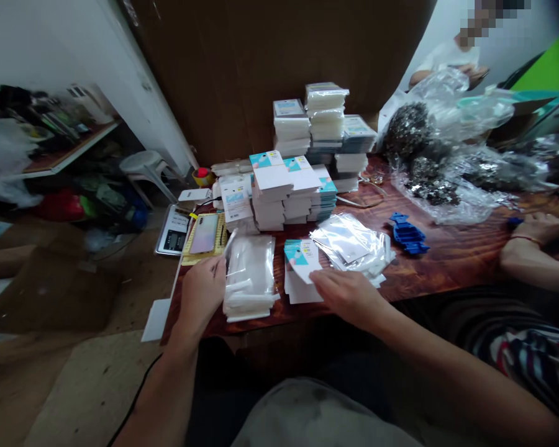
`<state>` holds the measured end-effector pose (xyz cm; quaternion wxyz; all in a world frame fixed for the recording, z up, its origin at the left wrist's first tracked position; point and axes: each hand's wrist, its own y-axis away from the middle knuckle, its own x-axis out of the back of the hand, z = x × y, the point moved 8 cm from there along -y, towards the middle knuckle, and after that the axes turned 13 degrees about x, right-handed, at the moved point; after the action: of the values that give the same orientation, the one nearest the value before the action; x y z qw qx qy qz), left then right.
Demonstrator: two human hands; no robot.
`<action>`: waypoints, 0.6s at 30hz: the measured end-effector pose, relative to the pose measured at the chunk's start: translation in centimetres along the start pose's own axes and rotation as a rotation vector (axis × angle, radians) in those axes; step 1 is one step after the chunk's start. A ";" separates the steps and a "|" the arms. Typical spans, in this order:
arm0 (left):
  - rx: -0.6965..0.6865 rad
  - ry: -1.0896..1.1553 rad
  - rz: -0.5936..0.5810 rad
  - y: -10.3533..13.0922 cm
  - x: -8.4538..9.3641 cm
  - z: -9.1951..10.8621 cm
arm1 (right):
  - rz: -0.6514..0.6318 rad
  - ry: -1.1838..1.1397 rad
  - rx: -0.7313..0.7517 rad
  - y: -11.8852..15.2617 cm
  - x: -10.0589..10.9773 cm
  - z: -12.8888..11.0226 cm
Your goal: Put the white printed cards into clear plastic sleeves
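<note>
My left hand (202, 288) is closed at the left side of a pile of clear plastic sleeves (252, 264), pinching the raised edge of a sleeve. Between the thumb and fingers of my right hand (349, 295) is the lower corner of a white and teal printed card (304, 264). That card is tilted up from a small stack of similar cards (300, 295) on the table. Just beyond my right hand lies a loose heap of filled clear packets (349, 242).
Tall stacks of cards (270, 208) and packaged bundles (325, 118) stand at the back of the wooden table (456, 248). A phone (204, 234) lies left, a blue plastic piece (407, 234) right. Bags of dark metallic parts (440, 180) and a co-worker's hand (540, 226) are further right.
</note>
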<state>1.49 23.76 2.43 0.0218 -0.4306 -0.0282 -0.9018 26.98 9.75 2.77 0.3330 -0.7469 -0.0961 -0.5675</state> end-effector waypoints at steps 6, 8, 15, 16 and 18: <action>0.410 0.933 -0.297 0.4 -5.2 -0.2 | 0.722 -0.640 -0.731 5.2 3.1 4.2; 0.431 1.072 -0.308 0.8 -6.8 0.7 | 0.671 -1.018 -0.864 4.9 0.1 3.1; 0.462 1.219 -0.356 2.4 -9.5 2.2 | 0.594 -1.300 -1.034 4.0 -4.9 1.5; 0.469 1.237 -0.365 2.6 -9.7 2.2 | 0.632 -1.296 -1.034 4.1 -5.0 1.8; 0.468 1.284 -0.371 2.9 -9.7 2.3 | 0.717 -1.269 -1.030 4.2 -4.9 2.3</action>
<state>9.61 21.21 -3.58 -0.0278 0.2143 -0.2756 -0.9367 29.29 9.14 -3.68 -0.0023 -0.9625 0.2441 0.1184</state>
